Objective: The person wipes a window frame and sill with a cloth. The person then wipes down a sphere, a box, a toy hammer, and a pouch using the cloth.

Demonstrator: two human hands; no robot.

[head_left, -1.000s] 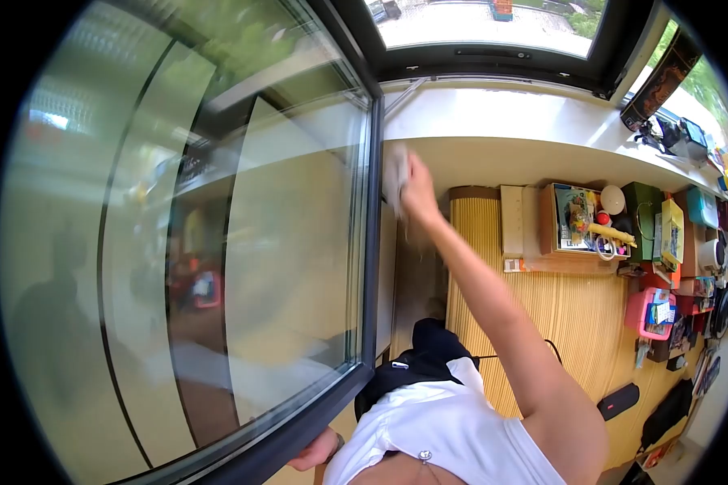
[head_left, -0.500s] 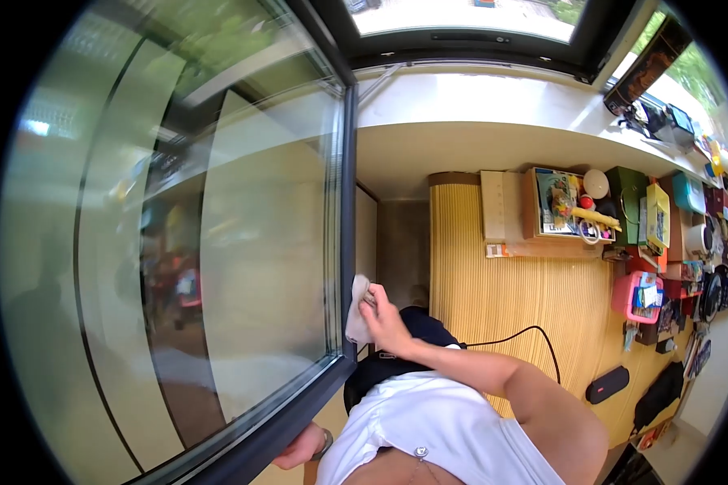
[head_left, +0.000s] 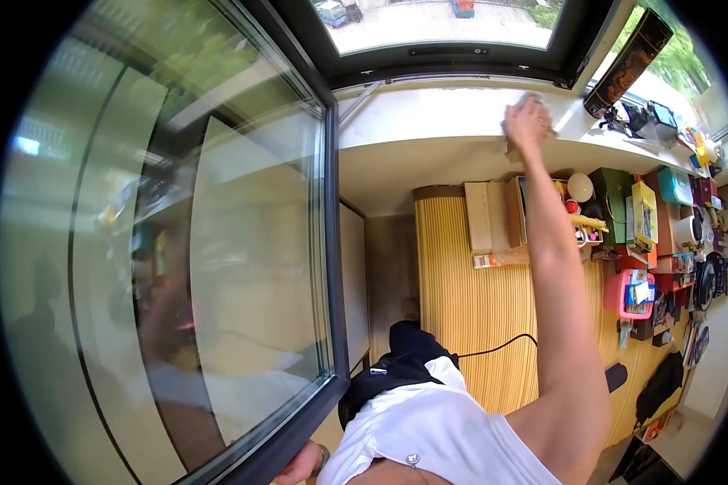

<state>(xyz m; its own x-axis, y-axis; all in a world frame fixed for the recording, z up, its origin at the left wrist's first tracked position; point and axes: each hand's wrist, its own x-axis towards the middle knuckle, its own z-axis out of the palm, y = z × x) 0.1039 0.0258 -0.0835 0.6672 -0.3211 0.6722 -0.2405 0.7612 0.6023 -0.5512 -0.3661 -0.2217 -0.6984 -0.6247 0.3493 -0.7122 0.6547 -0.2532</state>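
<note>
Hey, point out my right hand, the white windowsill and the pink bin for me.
Right hand (head_left: 527, 125): head view, on the back of the hand.
White windowsill (head_left: 429, 115): head view, on its bare top surface.
Pink bin (head_left: 611, 294): head view, on its left wall.

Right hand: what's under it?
Edges of a greyish cloth show around the right hand, over the white windowsill. The hand covers the middle of the cloth, and whatever lies on the sill beneath both can't be seen.
</note>
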